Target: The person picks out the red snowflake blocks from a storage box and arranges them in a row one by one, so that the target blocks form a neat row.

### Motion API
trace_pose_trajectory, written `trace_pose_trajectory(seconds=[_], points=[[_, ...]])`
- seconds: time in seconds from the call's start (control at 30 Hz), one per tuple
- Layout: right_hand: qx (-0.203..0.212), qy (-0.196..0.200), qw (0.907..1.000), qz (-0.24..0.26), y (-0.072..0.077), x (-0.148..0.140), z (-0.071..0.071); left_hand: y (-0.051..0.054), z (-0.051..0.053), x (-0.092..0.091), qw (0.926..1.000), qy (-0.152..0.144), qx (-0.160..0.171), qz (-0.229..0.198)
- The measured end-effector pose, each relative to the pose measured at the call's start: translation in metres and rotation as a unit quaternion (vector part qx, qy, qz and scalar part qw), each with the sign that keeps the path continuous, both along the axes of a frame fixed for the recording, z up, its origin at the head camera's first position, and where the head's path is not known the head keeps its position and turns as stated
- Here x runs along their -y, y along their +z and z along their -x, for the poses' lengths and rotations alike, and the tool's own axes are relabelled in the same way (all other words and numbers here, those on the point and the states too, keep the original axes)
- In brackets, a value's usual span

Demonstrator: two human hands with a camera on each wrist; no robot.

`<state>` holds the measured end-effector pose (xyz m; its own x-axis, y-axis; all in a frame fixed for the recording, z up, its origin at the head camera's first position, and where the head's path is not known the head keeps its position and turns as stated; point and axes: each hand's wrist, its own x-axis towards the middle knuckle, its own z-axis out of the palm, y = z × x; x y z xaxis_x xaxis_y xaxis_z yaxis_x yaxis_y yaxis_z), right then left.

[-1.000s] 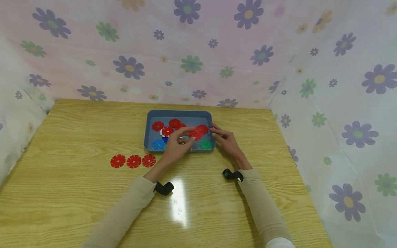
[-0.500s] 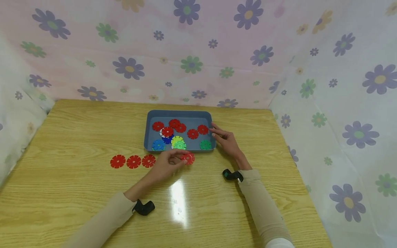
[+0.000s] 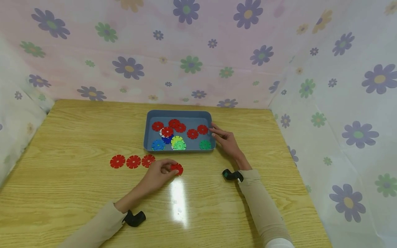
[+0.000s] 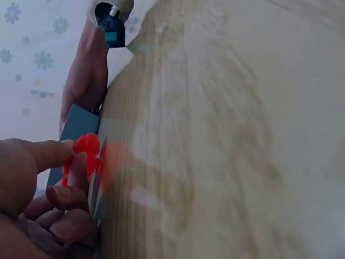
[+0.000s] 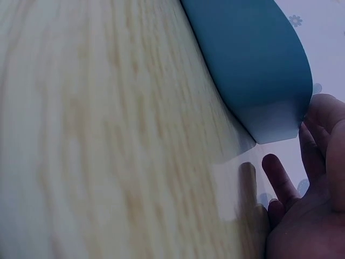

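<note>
My left hand [image 3: 157, 175] pinches a red notched plastic disc [image 3: 178, 169] between thumb and fingers, in front of the tray and just above the table. In the left wrist view the red disc [image 4: 89, 147] stands tilted at the fingertips. To its left lie three red discs [image 3: 133, 161] in a row, the rightmost close to the hand. My right hand [image 3: 228, 142] rests at the right side of the blue-grey tray [image 3: 180, 113], fingers extended to its wall. In the right wrist view the fingertips touch the tray's [image 5: 259, 59] end.
Inside the tray lie several more red discs [image 3: 202, 129], a light blue disc [image 3: 158, 144], a dark blue one [image 3: 168, 139], a yellow one [image 3: 176, 140] and a green one [image 3: 205, 144]. Flower-patterned cloth walls [image 3: 192, 41] stand behind and beside the wooden table [image 3: 93, 131].
My left hand has lifted a red disc out of the tray and carried it toward me and to the left, down near the table. The right hand has stayed at the tray.
</note>
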<state>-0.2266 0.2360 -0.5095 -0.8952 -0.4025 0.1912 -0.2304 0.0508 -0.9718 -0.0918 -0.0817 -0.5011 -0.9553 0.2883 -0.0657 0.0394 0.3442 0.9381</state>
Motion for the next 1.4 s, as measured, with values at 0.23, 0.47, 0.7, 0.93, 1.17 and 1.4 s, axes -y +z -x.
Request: trace_pose_trajectory(seconds=[0.23, 0.47, 0.7, 0.93, 1.17, 1.4], points=[[0.005, -0.002, 1.0000, 0.002, -0.001, -0.001, 0.000, 0.008, -0.002, 0.012, 0.9984, 0.036, -0.001, 0.044], [0.002, 0.001, 1.0000, 0.005, -0.002, -0.001, 0.001, 0.012, 0.001, 0.023, 0.9946, 0.056, -0.005, 0.087], [0.001, 0.000, 1.0000, 0.001, -0.001, -0.001, 0.001, 0.011, 0.003, 0.029, 0.9925, 0.061, -0.014, 0.106], [0.001, -0.004, 1.0000, -0.008, -0.002, 0.000, 0.001, 0.016, 0.005, 0.030, 0.9896, 0.064, -0.018, 0.128], [-0.001, -0.005, 0.9999, -0.011, -0.002, 0.000, 0.000, 0.020, 0.006, 0.031, 0.9871, 0.064, -0.015, 0.146], [-0.004, -0.004, 1.0000, -0.007, -0.003, 0.001, 0.002, 0.020, 0.007, 0.030, 0.9859, 0.066, -0.012, 0.153]])
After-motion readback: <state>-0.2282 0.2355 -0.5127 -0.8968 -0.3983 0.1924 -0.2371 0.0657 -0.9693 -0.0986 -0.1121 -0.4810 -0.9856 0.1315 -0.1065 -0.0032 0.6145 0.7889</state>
